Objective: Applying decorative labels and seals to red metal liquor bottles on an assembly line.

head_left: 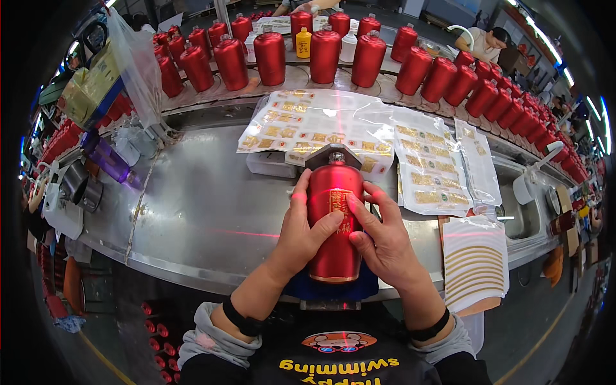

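Note:
A glossy red bottle (333,256) with gold characters down its front lies tilted before me, its neck against a dark angled rest (319,156). My left hand (298,234) is closed round its left side, with the thumb on the front beside the gold characters. From the other side my right hand (393,247) grips it, the index finger pressing near the gold characters' right edge. Under the bottle's base shows a blue cloth (366,285). Thin red light lines cross the bottle and the bench.
Sheets of gold decals (308,119) lie beyond the bottle, with more decal sheets (430,168) to the right. White sheets with curved gold strips (475,260) hang over the near edge. A row of red bottles (269,59) stands behind. The sink (516,218) is at right, a purple bottle (106,157) at left.

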A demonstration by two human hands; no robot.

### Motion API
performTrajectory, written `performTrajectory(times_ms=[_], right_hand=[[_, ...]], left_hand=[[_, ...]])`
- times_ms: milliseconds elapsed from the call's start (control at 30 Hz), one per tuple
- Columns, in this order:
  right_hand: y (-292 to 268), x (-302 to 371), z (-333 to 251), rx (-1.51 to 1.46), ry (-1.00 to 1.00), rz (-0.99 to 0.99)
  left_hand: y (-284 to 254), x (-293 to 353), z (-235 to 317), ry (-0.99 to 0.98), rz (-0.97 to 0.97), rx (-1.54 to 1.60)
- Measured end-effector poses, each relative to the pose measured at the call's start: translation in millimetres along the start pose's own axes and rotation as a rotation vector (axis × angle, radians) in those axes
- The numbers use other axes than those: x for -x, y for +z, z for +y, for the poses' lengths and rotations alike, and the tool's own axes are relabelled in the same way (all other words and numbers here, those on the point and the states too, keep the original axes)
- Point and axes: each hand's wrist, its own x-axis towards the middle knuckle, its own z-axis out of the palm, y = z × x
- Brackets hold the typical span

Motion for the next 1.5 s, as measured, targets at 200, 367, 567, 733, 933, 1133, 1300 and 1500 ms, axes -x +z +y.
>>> performTrajectory(times_ms=[200,367,567,733,933,1133,1300,1500], right_hand=[[-15.6,-4.1,-0.4,-0.042,0.065,0.067],[-46.3,-75.2,-16.7,0.039,-0.017,-0.273],[-36.9,-104.3,-15.4,0.421,-0.434,-0.200],[-23.6,-91.1,2.1,-0.029,-0.213,-0.245],[-41.6,-61.4,-32.0,-0.152,-0.426,-0.455],[-43.0,-50.8,2.1,0.078,-0.181,-0.067],[-31.1,-88.2,-3.3,-0.019,-0.026,-0.146],[-31.9,-72.2,1.8,-0.266,-0.112,-0.325]], left_hand=[[-0.2,-0.2,-2.3,0.028,-0.021,-0.011],[-5.2,2.2,-1.4,0.004,-0.015,-0.045],[-25.5,32.8,15.6,0.095,-0.154,-0.384],[-14.2,65.7,9.3,0.255,-0.220,-0.734],[-16.7,66.3,13.6,0.269,-0.156,-0.909],[-20.5,61.8,6.0,0.373,-0.092,-0.854],[-10.8,62.8,20.1,0.472,-0.060,-0.963],[-18.2,64.2,5.9,0.352,-0.115,-0.816]])
